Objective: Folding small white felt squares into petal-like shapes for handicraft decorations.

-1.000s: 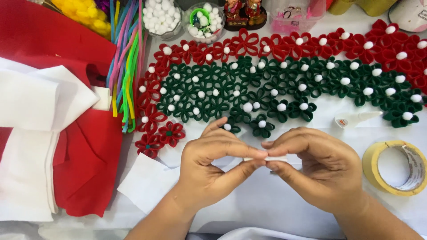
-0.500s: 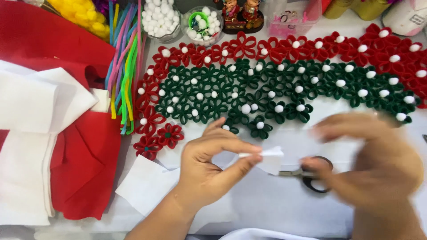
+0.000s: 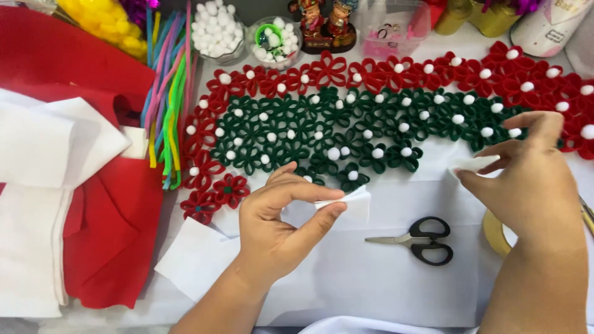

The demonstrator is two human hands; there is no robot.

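- Head view, nearest to me: my left hand (image 3: 278, 222) pinches a small white felt piece (image 3: 351, 199) between thumb and forefinger, over the near middle of the surface (image 3: 346, 278).
- My right hand (image 3: 526, 185), toward the right edge, holds a second white scrap (image 3: 475, 163) in its fingertips, well apart from the first.
- Between the hands, black-handled scissors (image 3: 417, 240) lie flat, blades pointing left.
- A tape roll (image 3: 495, 232) peeks out just beneath the right wrist.
- By the left edge lie folded red and white felt sheets (image 3: 80, 204).
- Farther back spreads the mat of green and red looped flowers (image 3: 371, 117) with white pompom centres.
- At the far edge stand coloured pipe cleaners (image 3: 170, 93) and a bowl of white pompoms (image 3: 216, 31).
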